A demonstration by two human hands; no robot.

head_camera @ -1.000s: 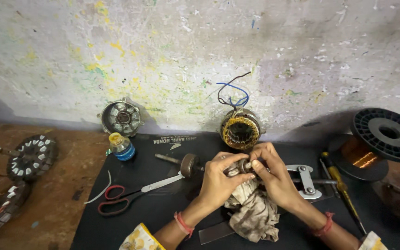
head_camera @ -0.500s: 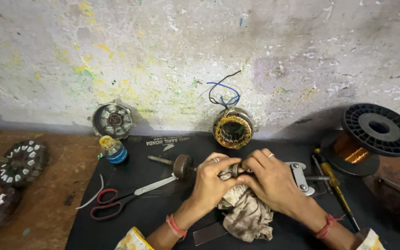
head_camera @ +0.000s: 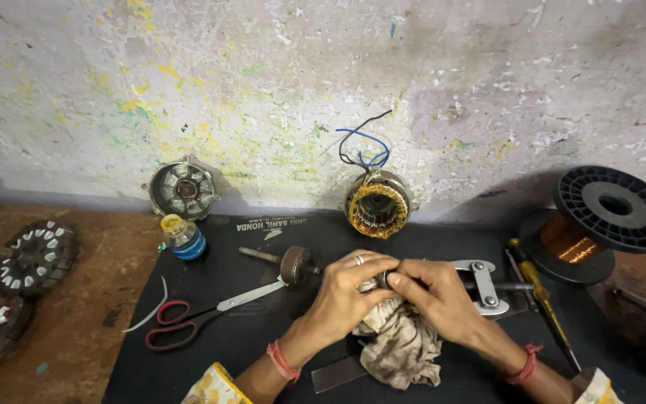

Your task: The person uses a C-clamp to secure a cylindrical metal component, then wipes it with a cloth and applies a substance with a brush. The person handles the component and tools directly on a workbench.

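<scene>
Where the two hands meet over the black mat on the desk (head_camera: 211, 337), a small round metal part (head_camera: 384, 279) is pinched between the fingers of the left hand (head_camera: 349, 288) and right hand (head_camera: 431, 292), a stained rag (head_camera: 398, 344) bunched beneath; judged hard, light, likely greasy, best gripped by its rim. A small blue bottle (head_camera: 183, 237), yellow-capped, stands upright; contents not discernible

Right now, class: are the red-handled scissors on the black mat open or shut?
Shut, or very nearly: the scissors' blades lie together as one pale strip and the red loops sit close together, left of the left hand.
</scene>
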